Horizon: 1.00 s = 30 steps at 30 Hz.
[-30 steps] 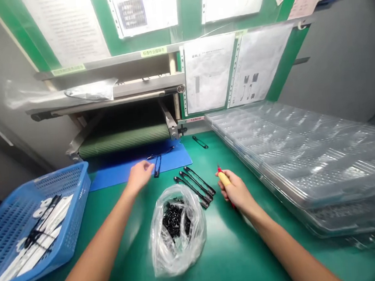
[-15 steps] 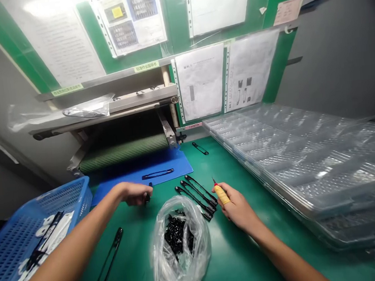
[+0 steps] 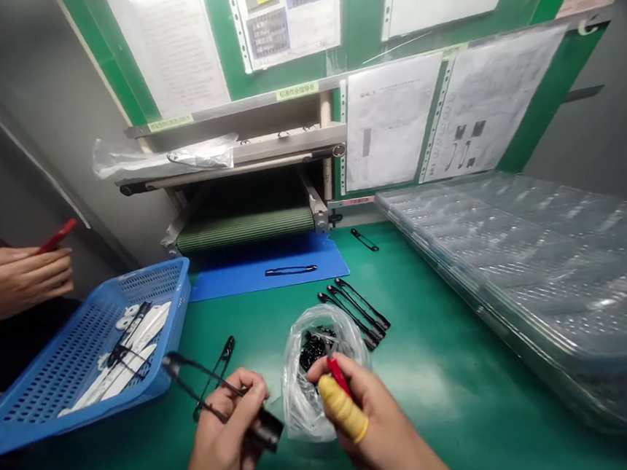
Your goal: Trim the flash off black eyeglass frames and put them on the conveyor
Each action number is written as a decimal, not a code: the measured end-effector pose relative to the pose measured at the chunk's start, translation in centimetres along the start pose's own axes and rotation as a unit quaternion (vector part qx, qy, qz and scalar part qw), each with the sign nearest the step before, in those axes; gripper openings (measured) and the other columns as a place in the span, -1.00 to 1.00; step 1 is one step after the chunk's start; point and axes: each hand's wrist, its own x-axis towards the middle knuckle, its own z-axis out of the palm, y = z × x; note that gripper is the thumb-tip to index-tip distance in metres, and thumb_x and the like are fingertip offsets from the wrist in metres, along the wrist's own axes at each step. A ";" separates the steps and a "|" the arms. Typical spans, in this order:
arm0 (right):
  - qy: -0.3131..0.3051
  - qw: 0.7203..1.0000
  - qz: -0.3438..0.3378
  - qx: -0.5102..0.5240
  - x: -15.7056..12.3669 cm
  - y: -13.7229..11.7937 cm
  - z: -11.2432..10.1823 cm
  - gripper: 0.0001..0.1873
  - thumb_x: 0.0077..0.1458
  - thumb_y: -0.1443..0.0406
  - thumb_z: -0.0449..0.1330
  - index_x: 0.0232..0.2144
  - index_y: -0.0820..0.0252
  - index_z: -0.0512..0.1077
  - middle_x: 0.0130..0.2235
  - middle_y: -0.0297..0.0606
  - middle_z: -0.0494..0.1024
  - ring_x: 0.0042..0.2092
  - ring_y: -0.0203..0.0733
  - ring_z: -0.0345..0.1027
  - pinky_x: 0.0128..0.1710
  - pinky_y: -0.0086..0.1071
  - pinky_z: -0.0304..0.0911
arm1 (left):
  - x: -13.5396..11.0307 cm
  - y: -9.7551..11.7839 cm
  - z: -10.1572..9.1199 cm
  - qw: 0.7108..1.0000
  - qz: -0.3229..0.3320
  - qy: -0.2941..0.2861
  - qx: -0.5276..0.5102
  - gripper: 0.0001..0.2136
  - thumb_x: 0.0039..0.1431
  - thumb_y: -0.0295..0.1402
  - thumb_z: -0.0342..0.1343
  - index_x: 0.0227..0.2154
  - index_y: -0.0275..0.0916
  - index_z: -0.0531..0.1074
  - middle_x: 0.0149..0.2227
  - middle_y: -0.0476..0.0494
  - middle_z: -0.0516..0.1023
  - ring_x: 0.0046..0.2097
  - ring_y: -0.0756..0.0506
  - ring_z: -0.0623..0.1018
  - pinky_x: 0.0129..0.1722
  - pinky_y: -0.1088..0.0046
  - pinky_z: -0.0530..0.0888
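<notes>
My left hand [image 3: 225, 425] is closed around a black looped part [image 3: 265, 431], long and narrow with a solid block at one end; its loop points up and left. In my right hand [image 3: 381, 415] is a red-handled pointed tool [image 3: 337, 373], its thin tip over the bag's mouth. Yellow wrapping [image 3: 343, 410] covers one right finger. Between and just beyond my hands stands a clear plastic bag [image 3: 301, 411] of small black pieces [image 3: 313, 347]. Several similar looped parts [image 3: 360, 317] lie side by side behind it. Another looped part [image 3: 226, 356] rests behind my left hand, partly hidden.
A blue basket [image 3: 182, 327] with white and black pieces stands left, near another person's hand [image 3: 26, 278] with a red object. A conveyor [image 3: 247, 228] ends over a blue sheet [image 3: 230, 281] bearing one looped part [image 3: 291, 270]. Stacked clear trays [image 3: 492, 270] fill the right side.
My left hand has come back toward me, bringing a looped part into clear view. My right hand has moved left with the tool to the bag. The view has shifted left.
</notes>
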 end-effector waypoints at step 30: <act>0.000 0.668 -0.359 -0.652 -0.1 -3.6 0.3 -0.46 0.37 0.05 -0.27 -0.51 0.17 0.25 -0.61 -0.31 0.32 -0.63 -0.27 0.16 -0.58 -0.36 -0.11 | -4.3 1.5 1.8 0.985 -0.067 0.088 -0.135 -0.70 -0.23 -0.11 0.36 -0.50 -0.26 0.62 -0.76 -0.01 0.37 -0.75 0.16 0.19 -0.69 0.62 0.06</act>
